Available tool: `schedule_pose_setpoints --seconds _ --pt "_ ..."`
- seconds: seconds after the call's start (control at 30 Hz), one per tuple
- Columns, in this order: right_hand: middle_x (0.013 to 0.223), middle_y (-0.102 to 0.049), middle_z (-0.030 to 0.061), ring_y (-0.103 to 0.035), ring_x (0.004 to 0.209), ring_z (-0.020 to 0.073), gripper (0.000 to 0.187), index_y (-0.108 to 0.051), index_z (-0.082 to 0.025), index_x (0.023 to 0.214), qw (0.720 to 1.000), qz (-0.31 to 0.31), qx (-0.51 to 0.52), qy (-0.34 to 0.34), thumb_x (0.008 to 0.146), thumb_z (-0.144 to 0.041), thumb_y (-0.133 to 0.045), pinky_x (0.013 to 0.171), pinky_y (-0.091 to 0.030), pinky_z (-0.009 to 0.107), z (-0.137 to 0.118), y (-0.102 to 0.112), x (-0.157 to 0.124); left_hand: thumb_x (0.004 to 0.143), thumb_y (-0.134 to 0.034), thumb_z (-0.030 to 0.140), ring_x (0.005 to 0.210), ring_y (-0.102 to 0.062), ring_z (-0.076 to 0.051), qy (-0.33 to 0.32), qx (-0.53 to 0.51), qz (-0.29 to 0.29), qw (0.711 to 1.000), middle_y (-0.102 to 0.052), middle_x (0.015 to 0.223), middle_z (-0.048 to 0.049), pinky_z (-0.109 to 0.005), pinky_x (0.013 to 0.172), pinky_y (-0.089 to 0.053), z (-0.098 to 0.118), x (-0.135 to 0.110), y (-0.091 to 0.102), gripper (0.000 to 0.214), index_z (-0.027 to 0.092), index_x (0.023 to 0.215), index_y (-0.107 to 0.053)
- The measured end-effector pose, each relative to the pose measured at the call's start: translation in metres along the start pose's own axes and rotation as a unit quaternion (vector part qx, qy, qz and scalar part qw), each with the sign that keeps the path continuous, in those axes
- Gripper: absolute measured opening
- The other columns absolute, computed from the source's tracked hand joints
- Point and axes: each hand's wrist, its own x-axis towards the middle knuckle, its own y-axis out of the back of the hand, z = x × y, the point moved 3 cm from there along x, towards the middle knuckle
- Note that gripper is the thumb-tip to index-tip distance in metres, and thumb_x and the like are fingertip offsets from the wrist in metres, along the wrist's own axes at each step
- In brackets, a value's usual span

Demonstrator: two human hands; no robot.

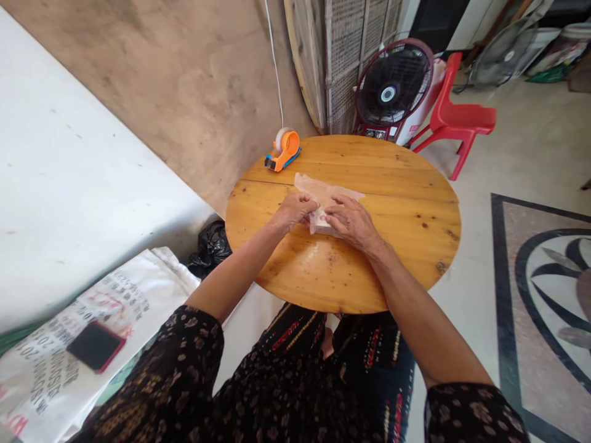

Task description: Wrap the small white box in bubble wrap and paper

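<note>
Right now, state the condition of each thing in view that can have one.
Left hand: pinching the wrapping
Right hand: spread over white object
Wrapping: crumpled
Tape dispenser: loaded, unheld
Red-framed fan: upright; spinning unclear
Far fan: upright; spinning unclear
Red chair: upright
Black bag: crumpled

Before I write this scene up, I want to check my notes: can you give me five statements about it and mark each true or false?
1. The left hand and the right hand are both at the thin wrapping. True.
2. An orange tape dispenser rests on the round wooden table. True.
3. The tape dispenser is nearer the person than the wrapping is. False: it is farther away, beyond the wrapping and to its left.
4. The chair beyond the table is blue. False: it is a red chair.
5. A dark, red-edged flat object lies on a white printed sack. True.
</note>
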Motion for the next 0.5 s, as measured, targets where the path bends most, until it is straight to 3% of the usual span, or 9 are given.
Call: schedule_pose_setpoints --seconds 0.17,0.33,0.5 --pt "0.138 -0.062 0.0103 -0.059 0.125 0.0302 0.026 -0.078 -0.023 0.104 1.000 0.010 -0.004 0.003 0.090 -0.034 -0.060 0.108 -0.045 0.051 0.0010 -0.0007 -0.0009 0.079 -0.058 0.014 0.044 -0.055 -0.008 -0.012 0.036 -0.035 0.999 -0.061 0.055 0.0025 -0.018 0.044 -0.044 0.0019 -0.0010 -0.0011 0.009 0.013 0.070 -0.060" --pt "0.133 -0.065 0.0113 -0.060 0.123 0.0301 0.027 -0.078 -0.023 0.106 1.000 0.011 -0.003 0.011 0.089 -0.032 -0.060 0.106 -0.048 0.051 0.0023 -0.0008 -0.0019 0.073 -0.053 0.008 0.048 -0.056 -0.008 -0.037 0.063 -0.055 0.996 -0.064 0.060 0.0011 -0.019 0.049 -0.048 0.0026 -0.0038 0.0015 0.016 0.011 0.078 -0.068" --pt "0.134 -0.065 0.0108 -0.061 0.124 0.0296 0.025 -0.077 -0.023 0.104 1.000 0.022 0.005 0.019 0.089 -0.032 -0.058 0.108 -0.047 0.050 -0.0009 0.0025 -0.0030 0.075 -0.057 0.014 0.053 -0.055 -0.008 -0.140 0.124 -0.062 0.980 -0.065 0.062 0.0016 -0.018 0.053 -0.045 0.0006 -0.0062 -0.0033 0.018 0.012 0.082 -0.073"
